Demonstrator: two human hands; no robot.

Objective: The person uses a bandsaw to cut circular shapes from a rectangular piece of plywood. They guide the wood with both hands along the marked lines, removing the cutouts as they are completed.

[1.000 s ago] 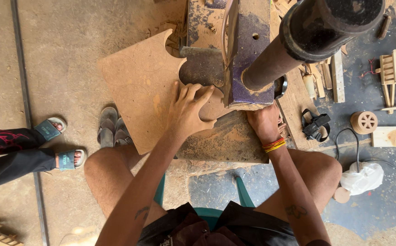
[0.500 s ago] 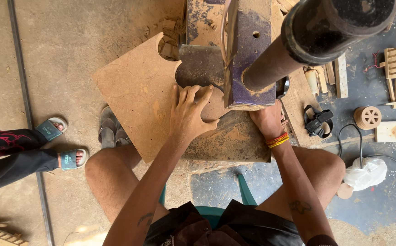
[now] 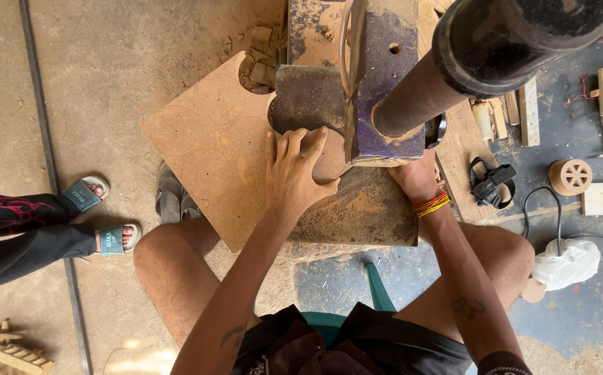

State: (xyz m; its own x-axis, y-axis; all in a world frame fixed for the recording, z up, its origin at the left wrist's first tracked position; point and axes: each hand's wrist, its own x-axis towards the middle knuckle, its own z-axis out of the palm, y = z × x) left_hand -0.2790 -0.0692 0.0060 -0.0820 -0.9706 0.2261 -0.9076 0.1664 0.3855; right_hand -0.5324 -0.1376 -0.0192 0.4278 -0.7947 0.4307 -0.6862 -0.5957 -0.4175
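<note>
Already the brown board [image 3: 211,149] on the saw table [image 3: 367,212] shows two round cut-outs, most traced circles uncut, left hand [image 3: 298,173] pressing flat, fingers spread, right hand's [image 3: 416,179] grip hidden.

Thin brown fibreboard sheet [image 3: 211,149]: flat on saw table, frame centre-left, corner pointing lower left. Faint pencilled circles across face. Round scallops cut from upper edge. Right part hidden under hand and purple machine body.

right hand [image 3: 416,179] fingers hidden behind saw frame [image 3: 385,104], board [image 3: 211,149] partly covered
</note>
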